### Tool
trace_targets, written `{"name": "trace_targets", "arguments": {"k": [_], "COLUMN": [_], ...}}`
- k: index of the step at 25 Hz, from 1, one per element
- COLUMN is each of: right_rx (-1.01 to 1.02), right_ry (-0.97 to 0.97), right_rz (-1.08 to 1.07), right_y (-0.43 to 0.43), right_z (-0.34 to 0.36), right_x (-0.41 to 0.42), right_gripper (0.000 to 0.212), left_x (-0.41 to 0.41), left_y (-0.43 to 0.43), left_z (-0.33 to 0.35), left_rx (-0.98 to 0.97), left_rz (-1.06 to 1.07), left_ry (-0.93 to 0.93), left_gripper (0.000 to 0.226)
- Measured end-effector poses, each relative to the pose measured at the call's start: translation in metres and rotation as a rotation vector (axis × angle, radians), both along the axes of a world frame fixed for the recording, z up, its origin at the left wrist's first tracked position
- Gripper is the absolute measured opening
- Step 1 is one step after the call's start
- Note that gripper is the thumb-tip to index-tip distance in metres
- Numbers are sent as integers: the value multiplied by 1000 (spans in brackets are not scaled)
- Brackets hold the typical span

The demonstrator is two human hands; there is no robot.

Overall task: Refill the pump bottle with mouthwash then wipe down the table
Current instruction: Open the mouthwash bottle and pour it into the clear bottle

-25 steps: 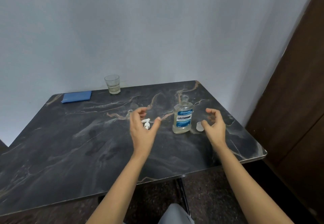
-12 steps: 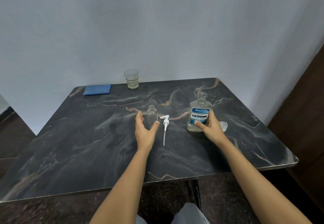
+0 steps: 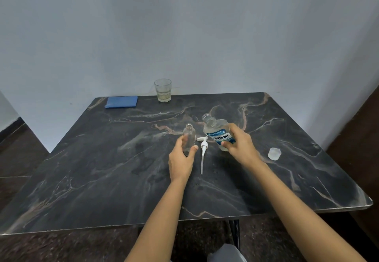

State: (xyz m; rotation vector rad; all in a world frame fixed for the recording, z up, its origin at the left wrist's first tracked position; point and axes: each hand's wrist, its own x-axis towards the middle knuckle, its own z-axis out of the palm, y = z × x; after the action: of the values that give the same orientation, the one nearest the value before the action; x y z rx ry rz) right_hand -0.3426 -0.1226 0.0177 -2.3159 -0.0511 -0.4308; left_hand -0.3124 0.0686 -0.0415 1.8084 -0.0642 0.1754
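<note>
left hand (image 3: 181, 160) clamped round small clear empty pump bottle (image 3: 189, 141), frame centre; right hand (image 3: 242, 148) grips tilted, uncapped clear mouthwash bottle (image 3: 217, 133). judged smooth, slippery; hold mid-body.

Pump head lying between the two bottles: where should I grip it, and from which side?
Pinch the pump head at its thick white collar, coming from above, fingers on its left and right sides. It lies flat, and the thin dip tube trailing toward you looks too slim and bendy to steer it by.
</note>
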Motion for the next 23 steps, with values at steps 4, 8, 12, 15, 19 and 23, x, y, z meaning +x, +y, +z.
{"name": "trace_targets", "arguments": {"k": [4,8,12,15,19,23], "right_rx": [-179,-342,-422,-441,-481,-559], "right_ry": [16,33,62,66,60,57], "right_rz": [-28,-43,-53,-49,-47,-65], "right_y": [4,4,3,4,6,7], "right_z": [8,16,20,23,29,37], "right_x": [5,8,10,10,12,13], "right_gripper": [40,42,43,44,45,46], "left_x": [-1,0,1,1,1,1], "left_y": [-1,-2,-2,-2,-2,-1], "left_z": [1,1,0,-2,-1,0], "left_rx": [35,74,89,81,90,100], "left_rz": [4,19,24,21,26,26], "left_ry": [3,5,7,1,1,5], "left_gripper": [49,49,49,49,48,48]}}
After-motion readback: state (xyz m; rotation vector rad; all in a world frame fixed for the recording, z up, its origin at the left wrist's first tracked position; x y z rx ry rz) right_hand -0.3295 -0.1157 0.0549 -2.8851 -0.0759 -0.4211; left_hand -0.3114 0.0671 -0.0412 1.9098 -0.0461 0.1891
